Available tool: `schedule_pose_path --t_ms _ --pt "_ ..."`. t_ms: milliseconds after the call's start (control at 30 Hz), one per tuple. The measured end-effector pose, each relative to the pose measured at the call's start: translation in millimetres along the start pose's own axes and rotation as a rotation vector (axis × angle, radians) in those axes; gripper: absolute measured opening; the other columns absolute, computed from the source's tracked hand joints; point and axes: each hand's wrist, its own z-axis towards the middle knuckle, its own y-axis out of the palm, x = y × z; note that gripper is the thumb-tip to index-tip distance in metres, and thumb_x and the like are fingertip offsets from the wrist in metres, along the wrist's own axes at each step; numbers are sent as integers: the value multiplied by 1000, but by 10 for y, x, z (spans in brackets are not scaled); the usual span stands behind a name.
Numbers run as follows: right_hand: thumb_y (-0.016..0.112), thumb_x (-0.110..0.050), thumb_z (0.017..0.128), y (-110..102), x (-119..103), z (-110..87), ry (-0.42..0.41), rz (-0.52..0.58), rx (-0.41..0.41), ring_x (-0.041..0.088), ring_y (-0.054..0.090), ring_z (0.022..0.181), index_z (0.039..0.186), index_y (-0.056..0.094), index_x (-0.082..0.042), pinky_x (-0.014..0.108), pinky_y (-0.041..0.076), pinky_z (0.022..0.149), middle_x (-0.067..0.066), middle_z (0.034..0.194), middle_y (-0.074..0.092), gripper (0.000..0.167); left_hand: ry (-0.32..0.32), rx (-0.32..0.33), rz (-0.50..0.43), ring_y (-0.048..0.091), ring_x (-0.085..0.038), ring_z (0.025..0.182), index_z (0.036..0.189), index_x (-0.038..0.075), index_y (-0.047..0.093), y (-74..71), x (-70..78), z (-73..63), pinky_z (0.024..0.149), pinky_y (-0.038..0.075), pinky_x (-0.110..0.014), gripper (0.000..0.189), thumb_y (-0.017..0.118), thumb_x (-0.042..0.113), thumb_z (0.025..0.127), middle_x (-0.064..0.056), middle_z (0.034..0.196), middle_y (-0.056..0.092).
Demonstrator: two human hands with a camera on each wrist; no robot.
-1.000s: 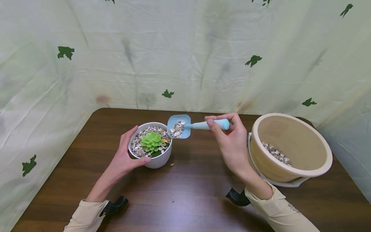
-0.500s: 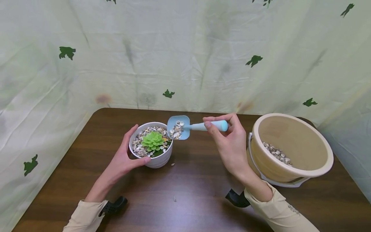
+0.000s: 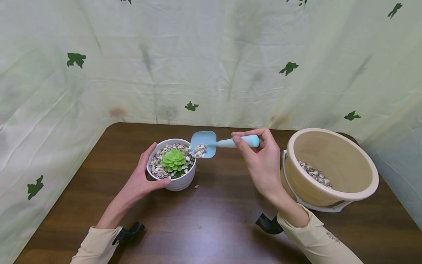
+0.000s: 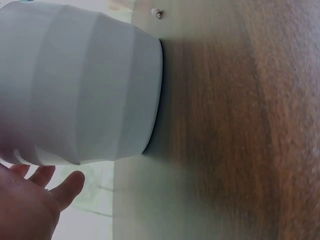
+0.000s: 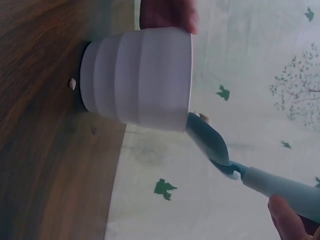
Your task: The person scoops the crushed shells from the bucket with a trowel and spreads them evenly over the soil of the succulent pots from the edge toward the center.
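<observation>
A white ribbed flower pot (image 3: 180,183) stands on the table, filled with small shells around a green succulent (image 3: 173,160). My left hand (image 3: 142,179) grips the pot from its left side, thumb in front and fingers on the far side. Between thumb and fingers, my right hand (image 3: 263,161) holds the handle of a light blue hand trowel (image 3: 205,137). The trowel's blade tilts down at the pot's right rim, with a small heap of shells (image 3: 199,150) at its low edge. From the right wrist view, the blade tip (image 5: 192,121) meets the rim.
A beige bucket (image 3: 333,198) with more shells (image 3: 314,174) inside stands at the right, its white handle hanging down. One loose shell (image 3: 196,186) lies on the brown table (image 3: 224,227) near the pot. A leaf-patterned curtain (image 3: 211,66) hangs behind.
Shells have slid down the trowel's blade toward the pot, leaving its upper part bare. More pale shells now lie at the pot's right side. Both hands have barely moved.
</observation>
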Motion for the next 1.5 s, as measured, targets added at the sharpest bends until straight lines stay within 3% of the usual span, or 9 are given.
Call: schedule_pose_path --t_ms 233,433,733,967,1167,1433,1500 --pt "76 -15 87 -8 20 12 23 -10 14 25 70 89 103 56 0 39 56 76 9 101 73 30 -18 -32 -46 19 -28 142 158 28 14 -23 -8 -14 108 21 -56 101 78 15 80 -7 159 15" --pt "77 -12 86 15 -6 -6 1 -51 6 22 70 88 104 56 -1 32 56 75 5 102 73 30 -19 -20 -54 25 -26 139 158 29 15 -14 -1 -19 103 29 -31 100 78 14 81 -7 158 18" --pt "79 -11 83 78 -39 -59 -72 -121 -1 17 68 78 102 57 -3 21 50 61 2 102 74 30 -5 14 -1 24 -29 137 157 28 17 22 -12 -16 104 25 -56 106 83 16 76 -8 154 21" --pt "79 -13 84 91 -51 -91 -147 -161 -22 16 70 80 103 57 -6 23 52 61 -4 104 73 30 -5 -28 -59 19 -29 141 158 28 15 -11 6 -27 108 16 -59 103 80 14 78 -9 159 16" --pt "79 -10 83 84 -59 -93 -161 -152 -21 17 70 81 103 56 -3 25 53 63 0 104 73 31 2 -8 -66 22 -29 140 157 29 16 -5 7 -18 107 18 -59 105 81 12 77 -8 157 20" --pt "78 -8 83 90 -23 -93 -162 -148 -22 17 70 83 102 56 -2 24 53 62 0 105 73 30 21 30 40 26 -29 135 157 21 19 29 13 -8 103 26 -57 107 85 18 73 -9 152 23" --pt "78 -8 83 85 -18 -94 -165 -153 -21 17 70 82 102 56 -2 24 53 62 -1 105 73 30 14 17 23 25 -29 136 157 22 19 26 14 -12 104 25 -56 106 84 17 74 -9 155 21"
